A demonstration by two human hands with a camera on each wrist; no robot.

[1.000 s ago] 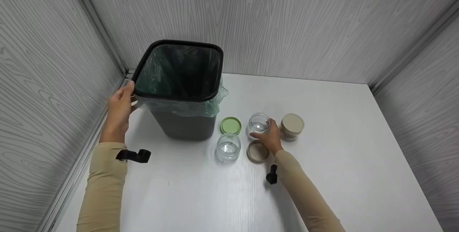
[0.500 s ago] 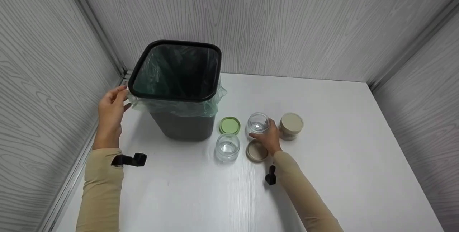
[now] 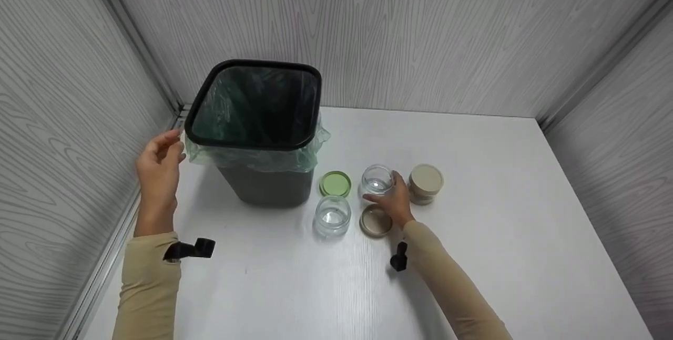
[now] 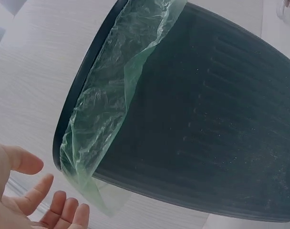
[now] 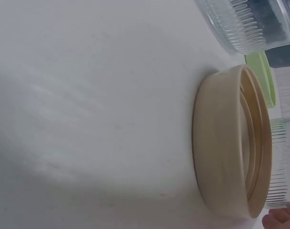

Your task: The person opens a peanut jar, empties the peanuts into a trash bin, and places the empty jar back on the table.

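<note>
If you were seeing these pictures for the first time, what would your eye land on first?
The tall dark grey plastic bin with a green bag liner dominates the back left of the white table. The left hand hovers open beside it, apart. To the bin's right, the right hand grips an open clear glass jar, amid a green lid, a beige lid and two more jars.

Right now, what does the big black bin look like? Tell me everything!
The bin is dark grey plastic with ribbed walls, a black squarish rim with rounded corners, and it narrows toward the bottom. A thin green bag lines it and spills crinkled over the rim. It stands upright on the white table, in the back left corner. The left hand is open beside it, not touching.
</note>
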